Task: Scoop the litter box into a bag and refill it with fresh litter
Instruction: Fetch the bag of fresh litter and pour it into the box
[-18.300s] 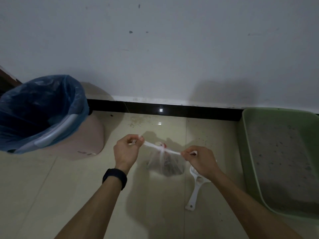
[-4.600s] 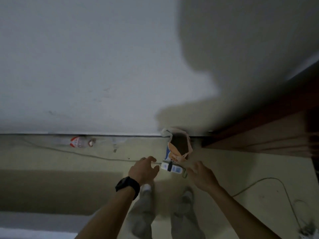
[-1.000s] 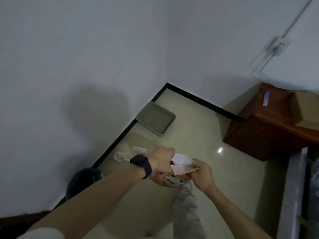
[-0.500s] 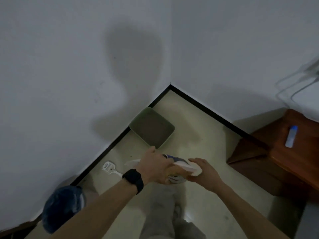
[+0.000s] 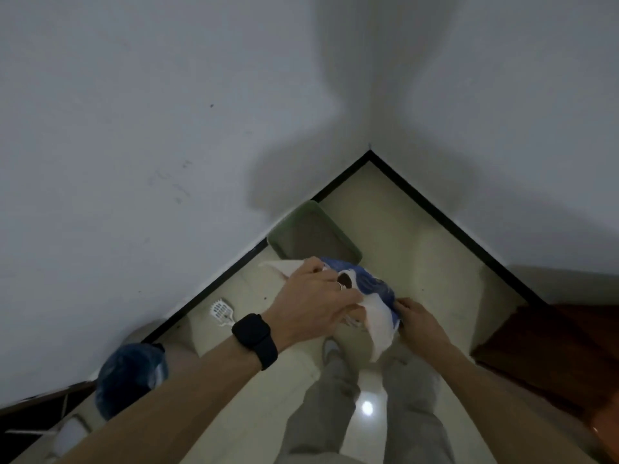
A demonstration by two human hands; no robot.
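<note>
Pale tile floor [image 5: 412,262] is running into a corner of white walls [image 5: 134,128]. A bin lined with blue plastic [image 5: 132,373] is standing by the left wall. The green litter box [image 5: 313,234] is sitting against that wall, near the corner. A blue-and-white litter bag [image 5: 371,296] is being held just in front of it; the left hand [image 5: 315,304] is gripping its top, the right hand [image 5: 418,319] is clutching its side. A white scoop [image 5: 221,311] is lying on the floor.
</note>
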